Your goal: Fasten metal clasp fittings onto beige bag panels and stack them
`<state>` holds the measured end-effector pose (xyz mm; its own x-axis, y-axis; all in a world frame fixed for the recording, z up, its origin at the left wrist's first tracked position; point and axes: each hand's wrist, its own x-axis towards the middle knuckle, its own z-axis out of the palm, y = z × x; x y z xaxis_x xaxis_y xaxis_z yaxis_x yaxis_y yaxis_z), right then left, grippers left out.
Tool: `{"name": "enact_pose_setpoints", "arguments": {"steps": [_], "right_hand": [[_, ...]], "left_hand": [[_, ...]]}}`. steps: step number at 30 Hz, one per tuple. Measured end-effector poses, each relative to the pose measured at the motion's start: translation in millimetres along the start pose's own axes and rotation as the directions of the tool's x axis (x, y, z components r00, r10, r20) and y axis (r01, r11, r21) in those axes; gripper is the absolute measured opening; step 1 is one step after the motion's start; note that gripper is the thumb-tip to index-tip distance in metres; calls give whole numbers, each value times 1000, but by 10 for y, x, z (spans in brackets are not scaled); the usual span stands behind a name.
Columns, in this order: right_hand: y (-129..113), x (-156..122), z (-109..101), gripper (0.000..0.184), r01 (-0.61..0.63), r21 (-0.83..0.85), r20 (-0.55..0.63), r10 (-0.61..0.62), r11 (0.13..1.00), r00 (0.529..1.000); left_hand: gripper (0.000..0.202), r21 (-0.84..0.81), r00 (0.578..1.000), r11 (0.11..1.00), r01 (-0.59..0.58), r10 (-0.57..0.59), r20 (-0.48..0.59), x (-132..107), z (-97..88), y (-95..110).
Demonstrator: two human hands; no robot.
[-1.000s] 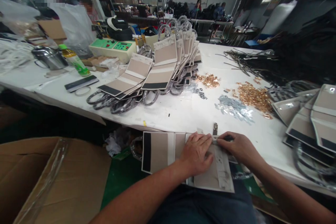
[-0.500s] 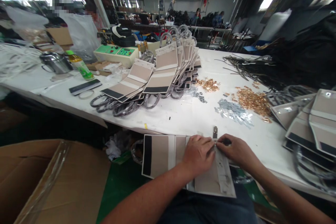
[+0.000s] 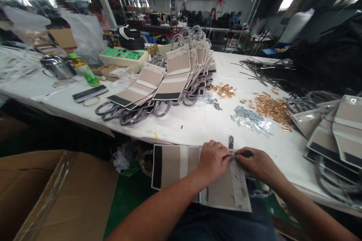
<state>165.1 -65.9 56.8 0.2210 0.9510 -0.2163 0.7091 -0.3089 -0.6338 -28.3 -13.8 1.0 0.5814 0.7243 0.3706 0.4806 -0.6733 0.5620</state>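
Note:
A flat beige panel (image 3: 172,165) with a black band and white strips lies over my lap at the near edge of the white table (image 3: 192,124). My left hand (image 3: 213,160) rests on it with fingers curled, pinching at its top edge. My right hand (image 3: 254,163) meets it from the right, fingers closed on a small dark piece at the same spot. A small metal clip (image 3: 231,142) lies on the table just above my hands.
A fanned stack of beige panels with clear handles (image 3: 175,79) fills the table's middle. Gold fittings (image 3: 271,107) and silver fittings (image 3: 250,120) lie in heaps to the right, more panels (image 3: 336,131) at far right. A cardboard box (image 3: 56,192) stands lower left. A green bottle (image 3: 83,69) and a control box (image 3: 124,54) sit at back left.
Both hands have stayed on the panel's top edge, fingers drawing closer together. The view has shifted slightly.

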Motion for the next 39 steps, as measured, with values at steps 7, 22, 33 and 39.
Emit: {"name": "enact_pose_setpoints", "arguments": {"steps": [7, 22, 33, 39], "right_hand": [[-27, 38, -73, 36, -104, 79, 121, 94, 991, 988], [5, 88, -58, 31, -121, 29, 101, 118, 992, 988], [69, 130, -54, 28, -102, 31, 127, 97, 994, 987], [59, 136, -50, 27, -90, 35, 127, 85, 995, 988]], "left_hand": [[13, 0, 1000, 1000, 21, -21, -6, 13, 0, 15], [19, 66, 1000, 998, -18, 18, 2, 22, 30, 16], [21, 60, 999, 997, -40, 40, 8, 28, 34, 23], [21, 63, 999, 997, -41, 39, 27, 35, 36, 33]]}}
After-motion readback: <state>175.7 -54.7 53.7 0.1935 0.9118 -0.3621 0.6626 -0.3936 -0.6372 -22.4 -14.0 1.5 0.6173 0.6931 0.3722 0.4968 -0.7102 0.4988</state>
